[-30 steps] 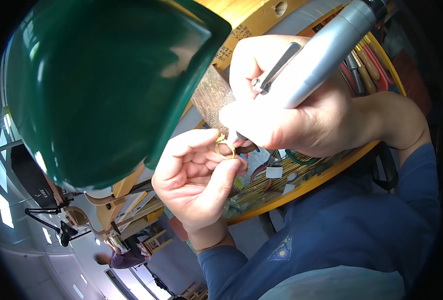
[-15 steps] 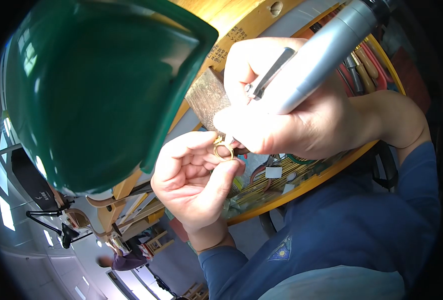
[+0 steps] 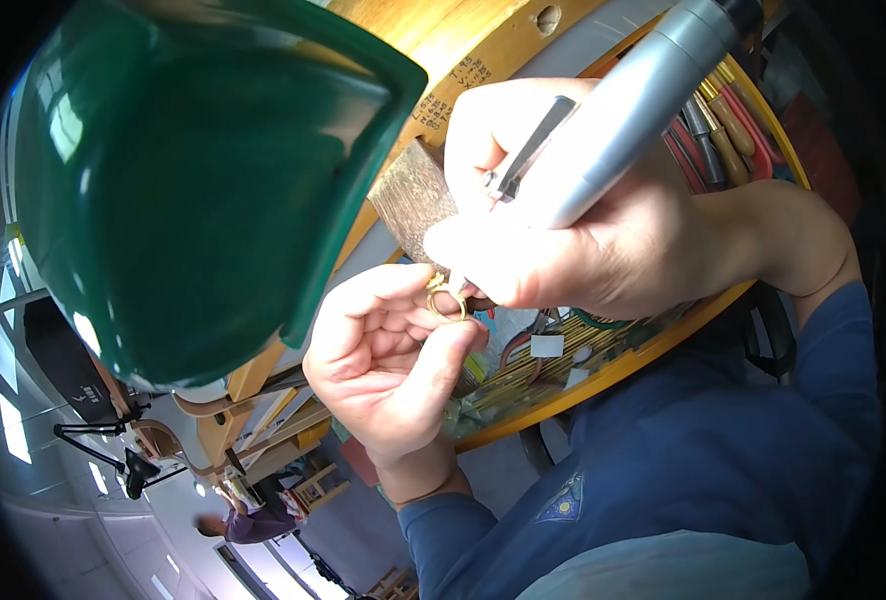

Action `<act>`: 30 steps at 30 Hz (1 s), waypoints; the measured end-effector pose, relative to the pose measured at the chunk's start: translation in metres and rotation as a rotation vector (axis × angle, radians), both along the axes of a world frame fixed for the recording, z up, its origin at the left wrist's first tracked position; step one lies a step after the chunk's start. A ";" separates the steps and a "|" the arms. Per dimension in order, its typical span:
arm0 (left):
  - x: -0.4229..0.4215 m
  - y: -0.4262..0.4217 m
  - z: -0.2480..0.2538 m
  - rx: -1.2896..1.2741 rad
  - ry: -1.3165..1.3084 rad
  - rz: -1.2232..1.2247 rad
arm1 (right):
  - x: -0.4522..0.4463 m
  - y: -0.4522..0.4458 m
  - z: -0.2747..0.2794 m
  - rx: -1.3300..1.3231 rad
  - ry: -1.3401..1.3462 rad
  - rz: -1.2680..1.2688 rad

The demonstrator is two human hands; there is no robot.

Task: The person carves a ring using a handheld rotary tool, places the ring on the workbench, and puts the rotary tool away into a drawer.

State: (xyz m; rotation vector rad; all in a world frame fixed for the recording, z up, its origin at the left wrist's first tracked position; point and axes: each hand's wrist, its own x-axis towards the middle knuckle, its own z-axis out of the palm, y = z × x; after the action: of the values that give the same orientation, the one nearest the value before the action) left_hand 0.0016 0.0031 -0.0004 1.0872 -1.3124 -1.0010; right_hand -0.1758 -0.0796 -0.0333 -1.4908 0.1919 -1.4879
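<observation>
Between the thumb and fingers of my left hand is a gold ring, its raised ornamented top toward the upper left. My right hand grips a silver rotary handpiece like a pen; a dark lever lies along its side. The handpiece's tip points down at the ring, and my right fingers hide most of it, so I cannot tell whether it touches. Strong light washes out part of my right hand. Right behind both hands is a worn wooden bench pin.
A green lamp shade looms close at the upper left. Pliers and handled tools stand at the right. Below my hands, a yellow-rimmed tray holds thin rods and scraps. Another person is in the background.
The view has shifted very slightly. The handpiece and my right hand have moved a touch to the left; the grip on the ring looks the same.
</observation>
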 end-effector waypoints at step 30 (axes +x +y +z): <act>0.001 -0.008 -0.007 0.076 0.306 -0.162 | -0.003 0.009 0.009 0.211 -0.036 0.145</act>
State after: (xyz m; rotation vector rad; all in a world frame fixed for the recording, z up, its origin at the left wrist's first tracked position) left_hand 0.0024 -0.0050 -0.0078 0.8522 -1.1313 -1.2918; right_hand -0.1790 -0.0704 -0.0239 -1.2811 0.2080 -1.3348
